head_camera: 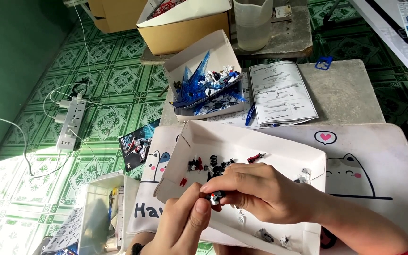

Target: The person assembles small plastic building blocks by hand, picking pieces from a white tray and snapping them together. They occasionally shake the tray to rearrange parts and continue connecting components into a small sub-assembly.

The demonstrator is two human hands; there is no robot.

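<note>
My left hand [182,224] and my right hand [256,191] meet over the near side of a white cardboard tray [242,137]. Together they pinch a small dark model part [216,197] with a red and white spot, held between fingertips of both hands. Several small black, red and grey model pieces [213,166] lie loose in the tray just beyond my fingers. More grey pieces [272,236] sit at the tray's near edge, partly hidden by my right forearm.
A second white tray [185,61] holds blue translucent and white model parts. An instruction booklet [282,92] and blue tool [250,114] lie behind. A cat-print mat [364,160] covers the table. A power strip [69,123], clear bin [100,212], cardboard box [185,33] and plastic jug [252,23] stand around.
</note>
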